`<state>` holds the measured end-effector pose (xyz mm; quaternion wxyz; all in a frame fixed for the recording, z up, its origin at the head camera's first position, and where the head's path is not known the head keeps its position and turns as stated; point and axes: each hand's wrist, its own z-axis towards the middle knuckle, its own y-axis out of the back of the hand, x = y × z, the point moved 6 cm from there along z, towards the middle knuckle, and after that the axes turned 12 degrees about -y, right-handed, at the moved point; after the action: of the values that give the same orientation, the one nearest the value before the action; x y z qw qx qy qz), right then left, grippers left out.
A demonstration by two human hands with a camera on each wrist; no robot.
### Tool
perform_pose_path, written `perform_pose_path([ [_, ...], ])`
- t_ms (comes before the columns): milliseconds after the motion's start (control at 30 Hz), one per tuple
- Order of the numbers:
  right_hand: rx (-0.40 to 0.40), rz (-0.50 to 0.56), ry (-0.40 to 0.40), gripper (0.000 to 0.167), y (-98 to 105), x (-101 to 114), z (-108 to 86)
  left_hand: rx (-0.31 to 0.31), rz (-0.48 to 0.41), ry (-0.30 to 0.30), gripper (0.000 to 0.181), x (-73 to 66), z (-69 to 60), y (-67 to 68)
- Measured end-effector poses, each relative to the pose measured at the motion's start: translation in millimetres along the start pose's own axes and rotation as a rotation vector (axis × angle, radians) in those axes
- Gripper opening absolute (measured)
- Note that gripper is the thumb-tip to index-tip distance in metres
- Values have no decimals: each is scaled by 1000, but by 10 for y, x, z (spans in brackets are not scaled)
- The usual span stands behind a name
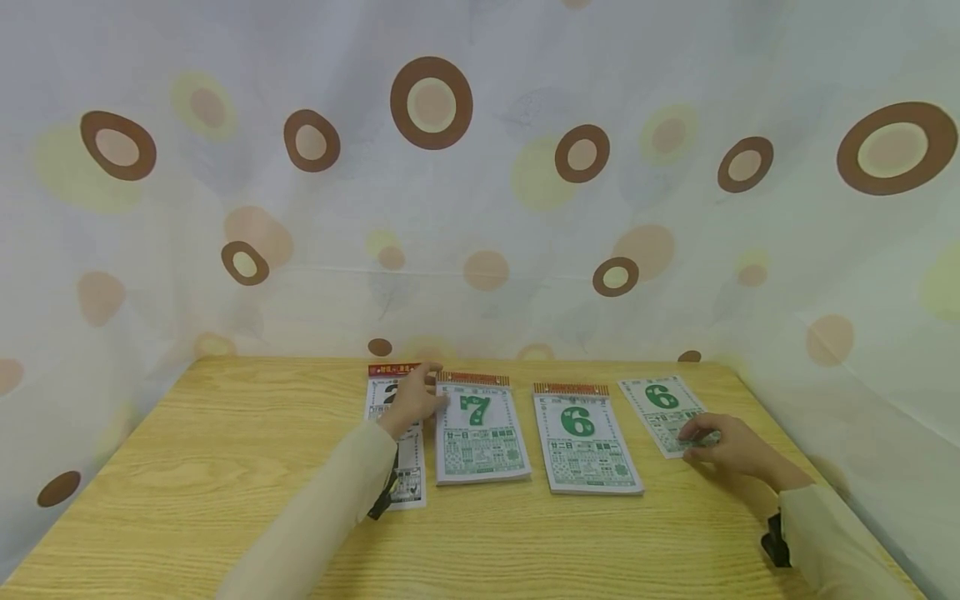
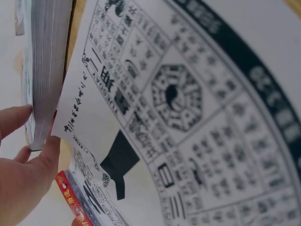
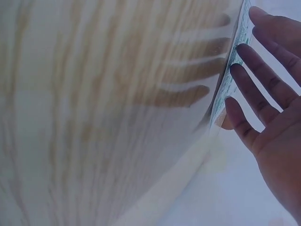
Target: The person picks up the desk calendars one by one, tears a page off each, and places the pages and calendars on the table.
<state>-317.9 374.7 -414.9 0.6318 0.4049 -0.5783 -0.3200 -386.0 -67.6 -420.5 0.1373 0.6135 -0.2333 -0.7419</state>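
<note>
Near the table's back lie calendars printed with Chinese text. My left hand (image 1: 414, 400) reaches over a narrow calendar (image 1: 411, 475) with a red header and black digit. Its fingers touch the upper left edge of a thick tear-off calendar (image 1: 480, 450) showing a green 7. In the left wrist view, fingertips sit beside that calendar's page stack (image 2: 49, 52); black-printed paper (image 2: 225, 155) fills the right. My right hand (image 1: 731, 454) rests its fingertips on the lower right of a calendar sheet (image 1: 660, 421) with a green 6. The right wrist view shows those fingers extended, slightly spread.
Another thick tear-off calendar (image 1: 588, 454) with a green 6 lies between the green-7 calendar and the sheet. All lie on a light wooden table (image 1: 225, 467). A white curtain (image 1: 480, 208) with brown and yellow circles hangs behind and along the sides.
</note>
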Motion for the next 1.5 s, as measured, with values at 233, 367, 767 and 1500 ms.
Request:
perform_pose_path([
  [233,-46,-1,-19,26,16,12,-6,60,70,-60,70,-14,-9,-46],
  [367,-67,-13,-8,34,1,-23,32,79,121,-81,76,-36,-23,-53],
  [767,-68,-80,-9,43,-48,-67,59,185,139,-143,79,-134,-122,-113],
  [1500,-68,-168,-38,37,-95,10,52,229,306,-149,91,-48,-30,-180],
])
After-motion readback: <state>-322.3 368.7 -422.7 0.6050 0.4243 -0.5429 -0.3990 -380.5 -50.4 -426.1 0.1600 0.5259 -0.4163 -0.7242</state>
